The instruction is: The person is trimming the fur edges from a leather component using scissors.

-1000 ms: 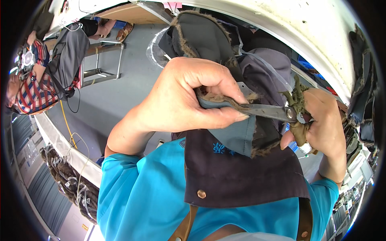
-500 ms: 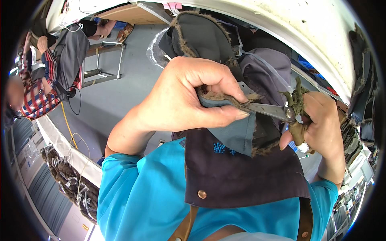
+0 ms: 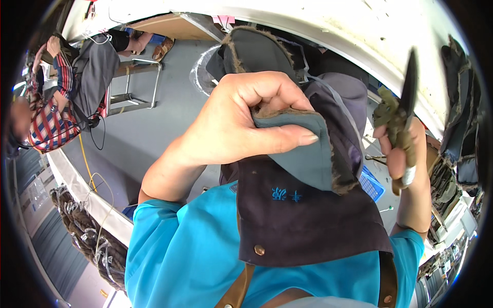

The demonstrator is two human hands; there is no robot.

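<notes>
Between its thumb and fingers, my left hand [image 3: 241, 118] pinches a grey-blue fabric piece [image 3: 308, 164] with brown fur along its edges. The piece hangs in front of my dark apron [image 3: 308, 226], its lower corner pointing down to the right. Off to the right and apart from the fabric, my right hand [image 3: 415, 146] is closed round a pair of scissors [image 3: 409, 87]. Olive cloth wraps the scissors' handles, and the dark blades point upward, blurred by motion. The fingers of my left hand partly hide the fabric's upper end.
A white tabletop [image 3: 328, 25] curves across the far side. Beyond my left hand lies a dark fur-edged piece [image 3: 259, 51]. More dark pieces [image 3: 462, 118] hang at the right, near a blue basket [image 3: 372, 185]. A seated person [image 3: 49, 118] and a metal-framed stool [image 3: 134, 84] are at left.
My right hand has drawn the scissors away from the fabric edge, and their blades have swung from pointing left to pointing up. My left hand keeps its pinch on the piece.
</notes>
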